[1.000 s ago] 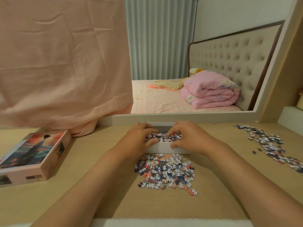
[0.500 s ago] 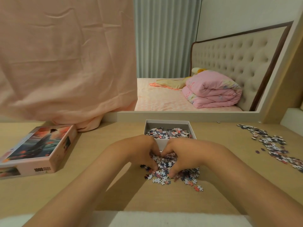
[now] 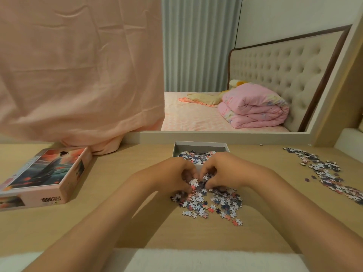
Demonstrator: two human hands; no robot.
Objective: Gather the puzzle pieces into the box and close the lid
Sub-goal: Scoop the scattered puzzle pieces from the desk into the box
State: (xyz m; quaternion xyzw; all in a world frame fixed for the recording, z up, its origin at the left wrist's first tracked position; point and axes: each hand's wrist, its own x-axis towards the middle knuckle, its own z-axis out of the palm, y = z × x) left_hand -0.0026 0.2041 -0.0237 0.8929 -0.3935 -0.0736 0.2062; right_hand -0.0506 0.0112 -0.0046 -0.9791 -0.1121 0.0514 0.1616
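An open white box (image 3: 200, 145) sits at the back of the wooden table, partly filled with puzzle pieces. Just in front of it lies a loose pile of puzzle pieces (image 3: 212, 203). My left hand (image 3: 172, 175) and my right hand (image 3: 225, 171) are cupped together over the far edge of that pile, fingers curled around a clump of pieces between them. The box lid (image 3: 45, 173), printed with a picture, lies face up at the left. A second spread of pieces (image 3: 324, 169) lies at the right.
A peach cloth (image 3: 78, 75) hangs over the mirror at the back left and touches the table behind the lid. The mirror frame (image 3: 216, 136) runs along the back edge. A white padded edge (image 3: 196, 260) lines the front.
My hands came back from inside the box to the pile in front of it and closed together around a clump of pieces.
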